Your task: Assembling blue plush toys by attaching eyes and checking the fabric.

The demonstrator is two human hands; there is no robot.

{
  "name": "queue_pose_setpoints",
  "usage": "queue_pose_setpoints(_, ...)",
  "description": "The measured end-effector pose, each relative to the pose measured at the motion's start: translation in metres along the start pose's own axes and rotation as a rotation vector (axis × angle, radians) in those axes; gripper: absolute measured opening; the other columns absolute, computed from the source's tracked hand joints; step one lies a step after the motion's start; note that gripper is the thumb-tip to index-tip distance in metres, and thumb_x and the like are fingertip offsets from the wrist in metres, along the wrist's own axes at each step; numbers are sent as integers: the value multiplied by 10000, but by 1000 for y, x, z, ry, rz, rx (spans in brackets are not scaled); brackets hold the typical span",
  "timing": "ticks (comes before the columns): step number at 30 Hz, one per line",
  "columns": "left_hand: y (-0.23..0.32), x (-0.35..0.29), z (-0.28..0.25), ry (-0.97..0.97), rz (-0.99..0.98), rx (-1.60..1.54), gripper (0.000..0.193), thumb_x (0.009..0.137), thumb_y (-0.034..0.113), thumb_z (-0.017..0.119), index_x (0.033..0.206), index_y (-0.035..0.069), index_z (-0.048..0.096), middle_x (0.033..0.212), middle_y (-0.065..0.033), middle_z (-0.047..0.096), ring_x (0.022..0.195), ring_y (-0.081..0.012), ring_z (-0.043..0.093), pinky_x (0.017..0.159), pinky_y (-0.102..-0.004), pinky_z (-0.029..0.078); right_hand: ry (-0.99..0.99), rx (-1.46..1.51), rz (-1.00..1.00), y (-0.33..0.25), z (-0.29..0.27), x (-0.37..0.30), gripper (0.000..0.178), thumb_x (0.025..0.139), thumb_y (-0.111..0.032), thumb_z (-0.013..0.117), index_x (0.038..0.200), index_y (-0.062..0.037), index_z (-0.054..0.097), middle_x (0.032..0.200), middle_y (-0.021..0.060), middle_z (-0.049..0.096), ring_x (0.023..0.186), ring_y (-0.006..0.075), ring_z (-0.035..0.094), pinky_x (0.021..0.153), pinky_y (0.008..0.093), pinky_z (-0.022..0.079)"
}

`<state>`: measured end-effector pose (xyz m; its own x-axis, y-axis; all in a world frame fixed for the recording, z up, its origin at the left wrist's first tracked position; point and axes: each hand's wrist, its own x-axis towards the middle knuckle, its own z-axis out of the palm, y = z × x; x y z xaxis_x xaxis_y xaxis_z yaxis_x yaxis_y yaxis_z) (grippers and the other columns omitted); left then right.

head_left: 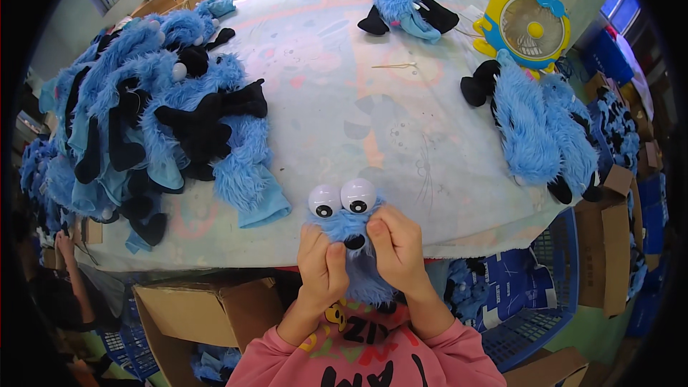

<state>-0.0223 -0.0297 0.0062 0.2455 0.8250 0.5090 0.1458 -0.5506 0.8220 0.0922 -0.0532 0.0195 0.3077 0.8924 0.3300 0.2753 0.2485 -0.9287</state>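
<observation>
Between my hands is a blue furry plush toy (333, 228) with two big white bulging eyes and a black nose, held up at the table's near edge. My left hand (321, 264) is closed on the fur at the left of its face. Curled round the fur on the other side, my right hand (395, 247) grips it beside the nose. The eyes stand above both hands, and the blue fur hangs down between my wrists. What lies inside my fingers is hidden.
A large pile of blue and black plush pieces (179, 111) covers the table's left. More plush skins (527, 125) lie at the right, by a yellow fan (534, 29); another piece (401, 11) lies at the back. A cardboard box (190, 312) and blue basket (545, 315) stand below.
</observation>
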Motion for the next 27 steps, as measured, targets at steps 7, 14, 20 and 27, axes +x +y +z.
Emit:
queue_pose_setpoints(7,-6,1,-3,-94,156,142,84,762,29,448,751,14,530,714,-79,469,628,-222,355,662,-299,321,-28,-94,18,-8,-4,0,189,724,-84,606,662,-42,432,617,12,394,560,106,311,515,214,286)
queue_pose_setpoints(14,-7,5,-2,-93,149,103,117,782,32,431,790,3,544,750,-93,494,649,-227,385,686,-299,333,-45,13,118,-1,-4,3,171,695,-49,611,690,-50,440,646,9,406,570,114,327,528,217,299)
queue_pose_setpoints(20,-7,9,-5,-10,-99,-105,169,810,36,398,838,-10,559,790,-101,516,689,-213,420,699,-283,343,-187,83,53,2,-6,4,158,696,-43,605,771,-52,466,722,16,440,621,118,368,579,216,329)
queue_pose_setpoints(27,-14,11,-12,-13,-153,-139,195,824,44,392,901,-25,557,818,-92,532,730,-185,444,706,-261,353,-205,186,36,10,-12,1,180,738,-64,584,901,-47,508,833,34,493,707,127,426,650,218,356)
